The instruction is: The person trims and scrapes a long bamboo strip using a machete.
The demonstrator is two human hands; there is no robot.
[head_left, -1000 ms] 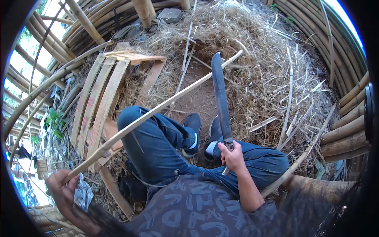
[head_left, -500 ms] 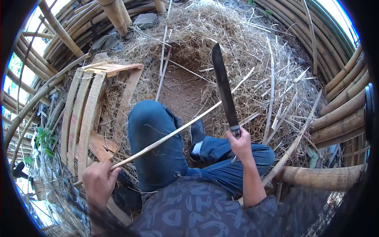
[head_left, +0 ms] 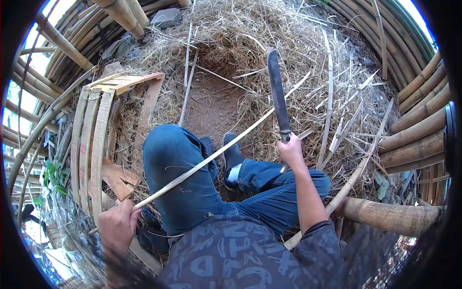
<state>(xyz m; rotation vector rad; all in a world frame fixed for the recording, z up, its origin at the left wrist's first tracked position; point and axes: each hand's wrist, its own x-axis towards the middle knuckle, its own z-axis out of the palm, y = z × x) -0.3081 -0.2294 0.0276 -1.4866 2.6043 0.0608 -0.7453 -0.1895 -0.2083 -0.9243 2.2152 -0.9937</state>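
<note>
A long, thin bamboo strip (head_left: 207,161) runs from the lower left up across my raised knee, its far end over the shavings. My left hand (head_left: 118,224) is closed around its near end, and a short tail sticks out behind the fist. In my right hand (head_left: 291,150) is the handle of a machete (head_left: 277,91), held above my bent leg. The dark blade points up and away from me and crosses the strip near its far end. Whether blade and strip touch, I cannot tell.
A slatted wooden crate (head_left: 101,139) lies at the left. Beyond my feet spreads a heap of shavings (head_left: 288,48) around bare soil (head_left: 211,106). Stacked bamboo poles (head_left: 414,139) line the right side, and a thick pole (head_left: 390,215) lies at the lower right. Loose strips (head_left: 329,106) rest on the heap.
The left hand has come inward from the far left, drawing the strip back towards me. The machete has moved slightly right, still in the right hand. The view has shifted.
</note>
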